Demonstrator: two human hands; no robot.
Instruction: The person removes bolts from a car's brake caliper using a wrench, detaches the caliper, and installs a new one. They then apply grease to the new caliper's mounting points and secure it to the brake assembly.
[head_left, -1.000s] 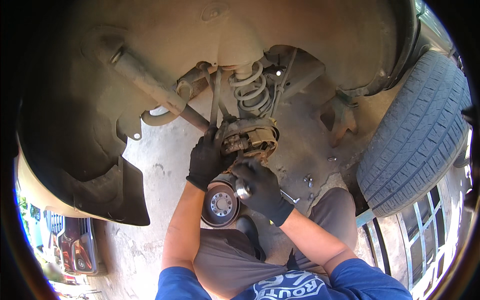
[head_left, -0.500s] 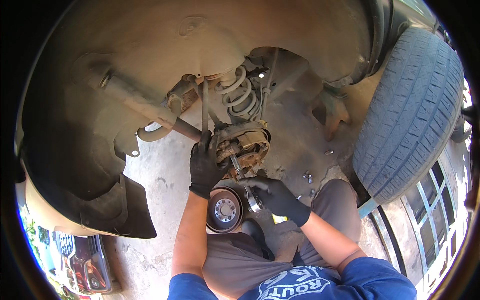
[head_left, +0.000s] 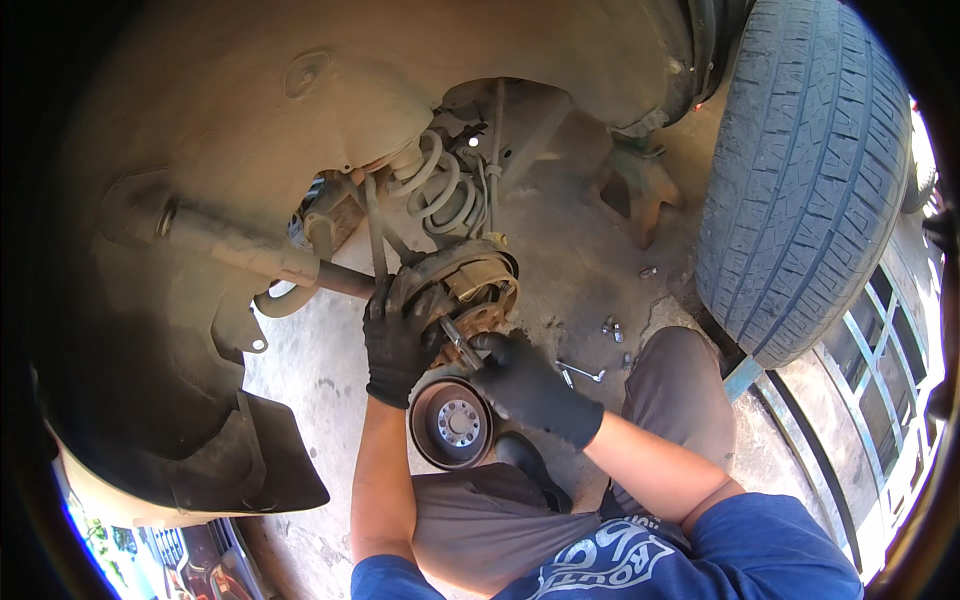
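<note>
Both my hands wear black gloves. My left hand (head_left: 398, 340) is closed against the left side of the rusty drum brake assembly (head_left: 480, 275), its fingers bent round the edge. My right hand (head_left: 535, 388) is wrapped round a chrome ratchet wrench (head_left: 459, 343), whose shaft points up and left into the rusty hub, close to my left fingertips. The glove hides most of the handle, and the socket end is hard to make out. Below the hub, the removed brake drum (head_left: 424, 418) lies on the floor.
A coil spring (head_left: 435, 185) and a shock absorber (head_left: 240, 245) run above the brake. A jack stand (head_left: 640, 190) stands behind. To the right is a large tire (head_left: 810, 180) beside a metal grate (head_left: 880, 370). A small wrench (head_left: 583, 374) and sockets (head_left: 612, 328) lie on the floor.
My view has shifted, so the wheel well sits further left. My right hand has turned, and its back now covers the ratchet head that showed below it. My left hand stays at the brake.
</note>
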